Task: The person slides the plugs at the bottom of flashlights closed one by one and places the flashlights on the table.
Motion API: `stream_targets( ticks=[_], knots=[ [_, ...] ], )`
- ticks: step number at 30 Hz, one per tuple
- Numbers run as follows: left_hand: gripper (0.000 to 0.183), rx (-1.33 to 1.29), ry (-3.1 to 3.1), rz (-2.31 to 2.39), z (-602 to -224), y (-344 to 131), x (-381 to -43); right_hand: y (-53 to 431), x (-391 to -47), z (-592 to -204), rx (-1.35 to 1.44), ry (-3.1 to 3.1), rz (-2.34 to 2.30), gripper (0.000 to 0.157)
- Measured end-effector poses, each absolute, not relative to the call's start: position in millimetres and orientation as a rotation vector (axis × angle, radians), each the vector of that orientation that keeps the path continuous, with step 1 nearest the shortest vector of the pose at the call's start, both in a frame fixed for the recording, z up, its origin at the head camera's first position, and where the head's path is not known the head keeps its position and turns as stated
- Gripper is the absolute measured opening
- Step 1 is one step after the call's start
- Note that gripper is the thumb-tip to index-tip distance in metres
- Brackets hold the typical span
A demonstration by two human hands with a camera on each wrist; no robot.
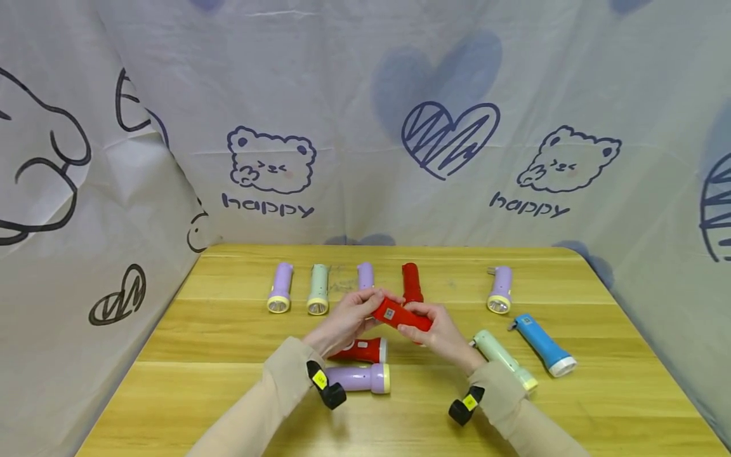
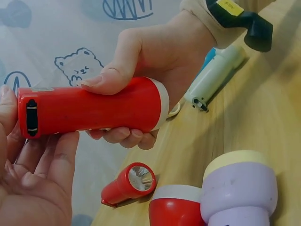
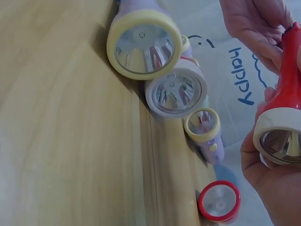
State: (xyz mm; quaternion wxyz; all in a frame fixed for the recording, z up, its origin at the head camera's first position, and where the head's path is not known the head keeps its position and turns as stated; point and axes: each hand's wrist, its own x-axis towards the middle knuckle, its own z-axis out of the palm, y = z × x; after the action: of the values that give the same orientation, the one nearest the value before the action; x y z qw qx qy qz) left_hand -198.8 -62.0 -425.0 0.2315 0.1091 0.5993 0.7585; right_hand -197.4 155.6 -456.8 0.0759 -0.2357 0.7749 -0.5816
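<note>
In the head view, the left forearm (image 1: 242, 412) slants up from the bottom edge left of centre, the right forearm (image 1: 539, 425) from the bottom edge right of centre; pale sleeves (image 1: 291, 368) reach both wrists; the left hand (image 1: 349, 315) and right hand (image 1: 438, 329) grip close together near mid-frame; in the left wrist view, the right thumb (image 2: 110, 82) lies on top, fingers (image 2: 120, 135) curled beneath (the left hand is partly cropped at lower left).
</note>
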Motion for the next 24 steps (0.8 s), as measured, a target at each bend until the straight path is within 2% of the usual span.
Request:
stream_targets(
  ticks=[8, 15, 24],
  knots=[
    [0.050, 0.337, 1.840, 2.001, -423.8, -67.2, -202.8, 153.5, -193.7, -457.8, -0.688, 2.293, -1.743, 0.028],
    [0.037, 0.386, 2.075, 1.945, -422.1, -66.3, -202.9, 153.8, -194.2, -458.1, -0.639, 2.224, -1.753, 0.032],
    [0.033, 0.501, 2.345, 1.832, -418.8, -64.8, -200.0, 157.1, -195.5, -459.6, -0.610, 2.202, -1.753, 0.036]
  ],
)
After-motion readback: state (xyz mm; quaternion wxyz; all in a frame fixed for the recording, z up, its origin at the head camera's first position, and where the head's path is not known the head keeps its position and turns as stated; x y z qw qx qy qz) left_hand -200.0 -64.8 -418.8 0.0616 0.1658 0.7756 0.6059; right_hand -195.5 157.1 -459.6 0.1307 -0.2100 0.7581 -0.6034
